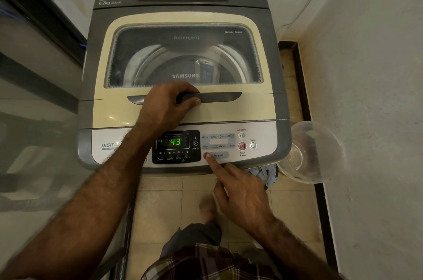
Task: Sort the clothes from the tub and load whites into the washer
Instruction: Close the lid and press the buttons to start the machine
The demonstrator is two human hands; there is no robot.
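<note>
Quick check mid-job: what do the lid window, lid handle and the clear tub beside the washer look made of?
Lid window: transparent glass, printed "Safety Glass", drum visible through it. Lid handle: dark, matte, probably plastic. Clear tub: likely thin translucent plastic; floor shows through its glossy wall.

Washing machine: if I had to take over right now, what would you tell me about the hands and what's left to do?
Left hand grips the lid handle; the lid is down.
Right hand presses the Program button with its forefinger.
The display is lit and reads 43.
The clear tub sits on the floor to the right of the washer, with blue cloth bunched beside it.
I cannot tell through the lid whether whites are in the drum.
Done, it seems: lid closed, power on.
Left, probably: settle the program, then press Start/Pause.
</note>
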